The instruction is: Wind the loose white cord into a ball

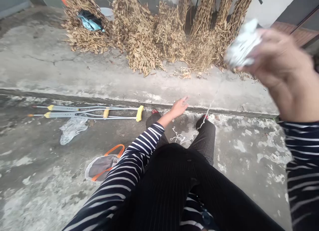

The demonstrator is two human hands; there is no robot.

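My right hand is raised at the upper right, its fingers wrapped around a ball of white string, which is blurred by motion. From the ball, a thin strand hangs down past my right leg. Its loose string lies in curls on the concrete between my feet. My left hand hovers in front of my left leg, at about the height of the ledge in view. Its fingers are loosely stretched out, and I see nothing in them.
A pair of crutches lies along the foot of the raised ledge, with a clear plastic bag beside it. An orange-handled bag is near my left arm. Bundles of dried plants lean against the wall, with dark-and-blue cloth on one.
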